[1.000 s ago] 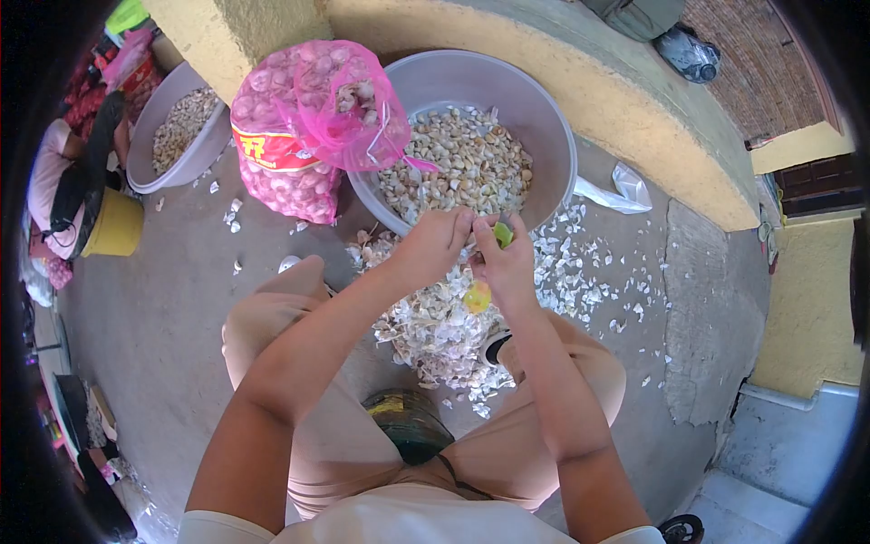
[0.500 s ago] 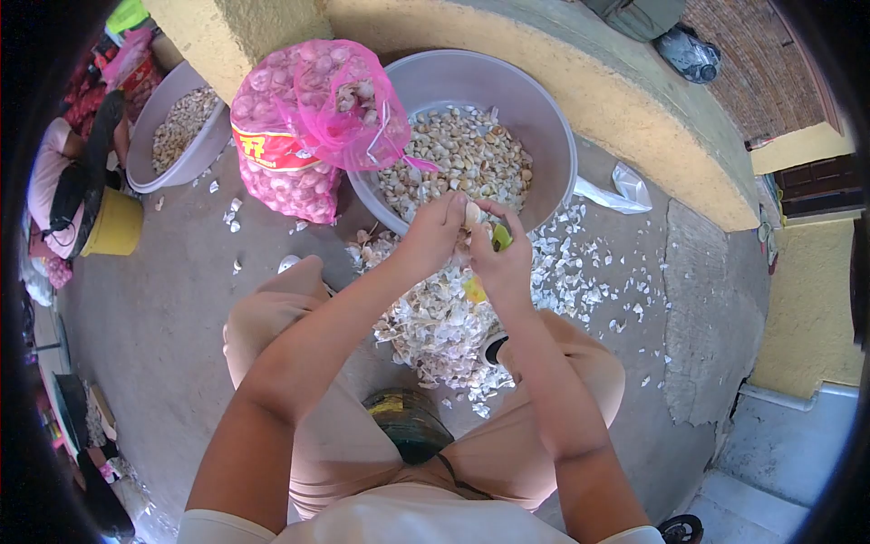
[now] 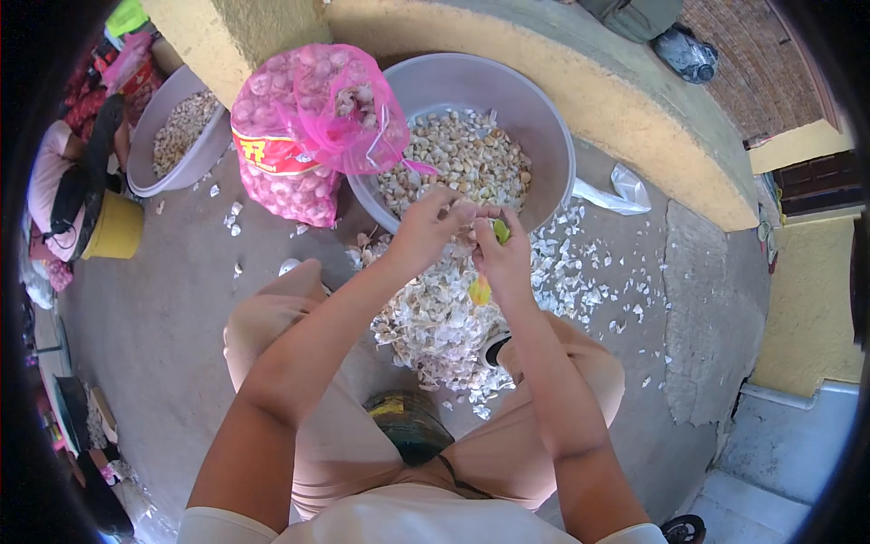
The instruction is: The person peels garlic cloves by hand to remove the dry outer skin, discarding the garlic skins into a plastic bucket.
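Observation:
Both my hands meet over the near rim of a large grey basin (image 3: 555, 109) that holds many garlic cloves (image 3: 471, 159). My left hand (image 3: 433, 227) is closed, its fingertips pinched on a pale piece that looks like garlic. In my right hand (image 3: 506, 258) a small yellow-green tool (image 3: 501, 231) shows between the curled fingers, close to my left fingertips. Under my hands a heap of white garlic skins (image 3: 435, 317) covers the ground. A pink mesh bag of garlic bulbs (image 3: 290, 195) leans against the basin's left side.
A co-worker (image 3: 59, 186) sits at the far left by a yellow bucket (image 3: 116, 225) and a second basin (image 3: 207, 150) of cloves. A low curved wall (image 3: 634, 136) runs behind the large basin. A clear plastic bag (image 3: 625, 195) lies to its right.
My hands have shifted slightly, and the fingertips of the left hand have drawn a little away from the tool. The pale clove that stood up between my fingers is now less visible.

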A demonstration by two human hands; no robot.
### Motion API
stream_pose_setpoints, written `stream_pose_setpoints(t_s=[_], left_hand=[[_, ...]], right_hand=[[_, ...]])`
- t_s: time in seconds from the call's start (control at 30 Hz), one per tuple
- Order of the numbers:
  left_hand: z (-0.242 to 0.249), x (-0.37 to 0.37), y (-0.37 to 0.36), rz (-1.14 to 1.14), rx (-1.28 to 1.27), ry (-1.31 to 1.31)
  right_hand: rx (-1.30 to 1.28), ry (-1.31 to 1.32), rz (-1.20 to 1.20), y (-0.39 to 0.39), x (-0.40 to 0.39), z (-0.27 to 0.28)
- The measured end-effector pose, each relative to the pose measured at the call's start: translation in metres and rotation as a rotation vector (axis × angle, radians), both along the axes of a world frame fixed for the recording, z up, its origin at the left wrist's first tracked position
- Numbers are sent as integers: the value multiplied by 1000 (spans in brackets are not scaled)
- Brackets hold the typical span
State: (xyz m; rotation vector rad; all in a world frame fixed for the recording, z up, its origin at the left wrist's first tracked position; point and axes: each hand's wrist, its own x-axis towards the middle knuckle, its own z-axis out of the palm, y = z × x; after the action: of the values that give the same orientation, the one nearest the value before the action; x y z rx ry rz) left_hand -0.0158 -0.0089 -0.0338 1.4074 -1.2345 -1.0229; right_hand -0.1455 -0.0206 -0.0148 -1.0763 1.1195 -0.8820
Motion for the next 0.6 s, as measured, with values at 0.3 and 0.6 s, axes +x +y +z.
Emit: stream_pose_setpoints(t_s=[0.3,0.6], left_hand=[[18,6,0,-160,50,-151],[11,8,0,-206,125,174]], right_hand=[[215,-33,139,-1,-1,7],[293,-95,223,-2,-7,8]])
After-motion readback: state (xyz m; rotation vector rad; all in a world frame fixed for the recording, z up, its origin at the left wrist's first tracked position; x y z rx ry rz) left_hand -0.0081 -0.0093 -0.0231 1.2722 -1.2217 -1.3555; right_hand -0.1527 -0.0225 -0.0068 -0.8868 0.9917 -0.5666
